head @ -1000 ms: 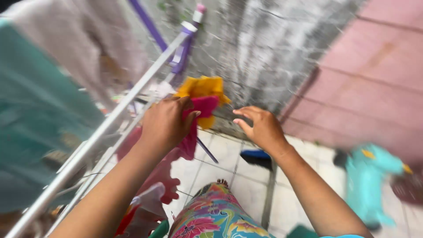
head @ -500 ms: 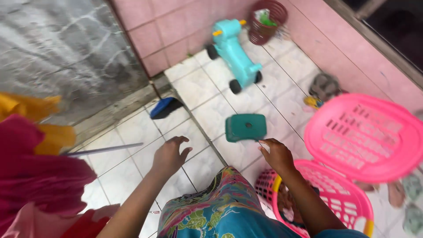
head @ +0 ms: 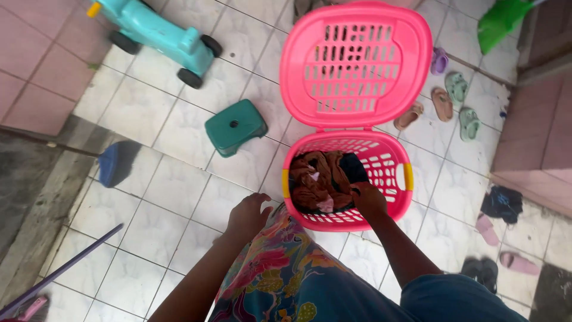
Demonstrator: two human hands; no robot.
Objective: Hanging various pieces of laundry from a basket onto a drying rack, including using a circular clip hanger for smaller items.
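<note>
the right hand (head: pixel 367 200) is down inside the pink laundry basket (head: pixel 390 170), its fingers curled onto the dark cloth (head: pixel 354 170) at the right of the heap; whether they have fully closed on it i cannot tell, since the hand covers its own fingertips. the left hand (head: pixel 249 216) hangs loosely bent and holds nothing, just beside the basket's left rim and above the flowered skirt (head: pixel 280 268). the rust-brown garment (head: pixel 316 182) fills the left and middle of the basket, crumpled, touching the dark cloth. as i judge it, the step is picking one piece out of the heap, and it goes best by pinching a single edge or corner of the dark cloth rather than a fistful, lifting straight up so the brown piece slides off instead of coming along; the free hand could press the brown heap down or steady the yellow handle (head: pixel 285 183). the basket's long axis runs from the person away toward the top of the frame, with its open lid (head: pixel 354 59) hinged at the far end and lying back on the white tiled floor (head: pixel 173 185). the brown garment lies roughly along that same line; the dark cloth is too bunched to show any direction. a green stool (head: pixel 235 126) sits near, to the left.
</note>
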